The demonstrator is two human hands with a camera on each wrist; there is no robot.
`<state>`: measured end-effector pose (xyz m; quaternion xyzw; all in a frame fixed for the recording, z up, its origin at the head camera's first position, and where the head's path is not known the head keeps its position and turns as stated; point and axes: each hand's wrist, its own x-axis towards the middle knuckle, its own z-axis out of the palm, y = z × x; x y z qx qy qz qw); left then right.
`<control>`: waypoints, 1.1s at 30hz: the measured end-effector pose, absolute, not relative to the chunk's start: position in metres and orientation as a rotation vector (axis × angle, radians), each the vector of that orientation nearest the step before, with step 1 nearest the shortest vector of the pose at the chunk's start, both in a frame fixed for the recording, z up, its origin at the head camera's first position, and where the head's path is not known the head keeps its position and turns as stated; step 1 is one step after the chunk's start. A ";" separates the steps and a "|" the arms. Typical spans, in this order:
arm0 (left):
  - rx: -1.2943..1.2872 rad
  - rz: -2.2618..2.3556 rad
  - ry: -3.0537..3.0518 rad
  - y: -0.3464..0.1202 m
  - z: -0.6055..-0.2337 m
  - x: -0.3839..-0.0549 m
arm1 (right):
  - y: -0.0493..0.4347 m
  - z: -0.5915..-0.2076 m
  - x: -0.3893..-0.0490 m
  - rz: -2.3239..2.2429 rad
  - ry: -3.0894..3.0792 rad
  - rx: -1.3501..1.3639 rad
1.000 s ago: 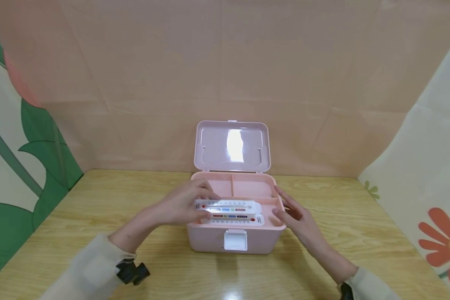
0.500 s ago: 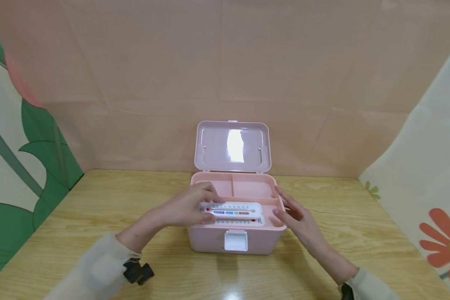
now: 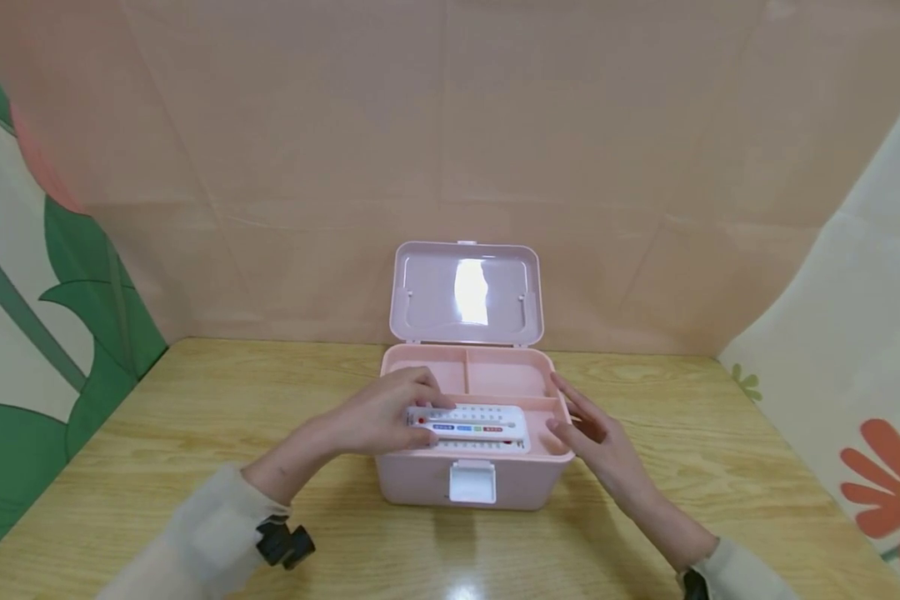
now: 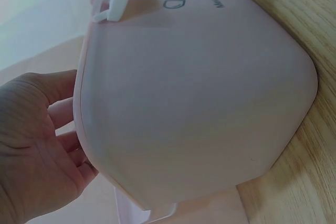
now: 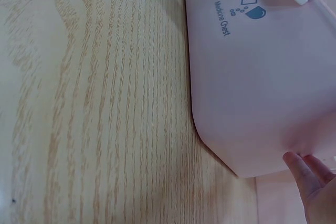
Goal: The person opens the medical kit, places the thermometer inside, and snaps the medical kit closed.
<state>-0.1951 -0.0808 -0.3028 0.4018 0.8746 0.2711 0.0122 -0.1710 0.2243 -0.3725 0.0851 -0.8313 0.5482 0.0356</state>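
A pink medicine chest (image 3: 465, 482) stands with its lid (image 3: 435, 283) up. In its front compartment lie two white strip thermometers with red bulbs; the upper thermometer (image 3: 483, 428) partly covers the lower thermometer (image 3: 483, 447). My left hand (image 3: 378, 408) reaches over the left rim and holds the upper one's left end between thumb and fingers. In the left wrist view the chest wall hides those fingertips. My right hand (image 3: 596, 437) holds the right wall, thumb over the rim and fingers (image 5: 302, 174) against the outside.
Behind the thermometers, a divider (image 3: 466, 371) splits the tray's rear into two compartments. A white latch (image 3: 472, 483) hangs on the chest's front. The chest rests on a wood-grain table (image 3: 285, 379), with a beige cloth (image 3: 307, 167) behind it.
My left hand has shifted to the right and slightly toward the front, carrying the upper thermometer further over the lower one. The right hand and the chest stay in place.
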 end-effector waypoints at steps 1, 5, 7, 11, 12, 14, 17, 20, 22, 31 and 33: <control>1.256 0.842 2.727 -0.081 -0.303 -0.195 | 0.224 -0.372 -0.171 1.681 -2.557 0.255; 1.264 0.836 2.724 -0.080 -0.306 -0.196 | 0.224 -0.372 -0.169 1.680 -2.560 0.238; 1.271 0.836 2.722 -0.080 -0.306 -0.196 | 0.224 -0.372 -0.169 1.684 -2.559 0.234; 1.276 0.838 2.725 -0.080 -0.308 -0.196 | 0.224 -0.372 -0.168 1.688 -2.557 0.233; 1.275 0.840 2.726 -0.080 -0.308 -0.196 | 0.224 -0.372 -0.168 1.694 -2.554 0.235; 1.271 0.843 2.728 -0.080 -0.308 -0.196 | 0.224 -0.372 -0.169 1.693 -2.555 0.236; 1.260 0.840 2.730 -0.080 -0.308 -0.196 | 0.224 -0.371 -0.169 1.689 -2.558 0.233; 1.245 0.828 2.735 -0.080 -0.307 -0.196 | 0.223 -0.370 -0.169 1.681 -2.567 0.225; 1.236 0.822 2.737 -0.079 -0.307 -0.196 | 0.223 -0.370 -0.169 1.672 -2.574 0.219; 1.213 0.851 2.743 -0.080 -0.307 -0.195 | 0.224 -0.371 -0.170 1.705 -2.560 0.234; 1.183 0.875 2.746 -0.080 -0.306 -0.194 | 0.224 -0.370 -0.170 1.696 -2.571 0.226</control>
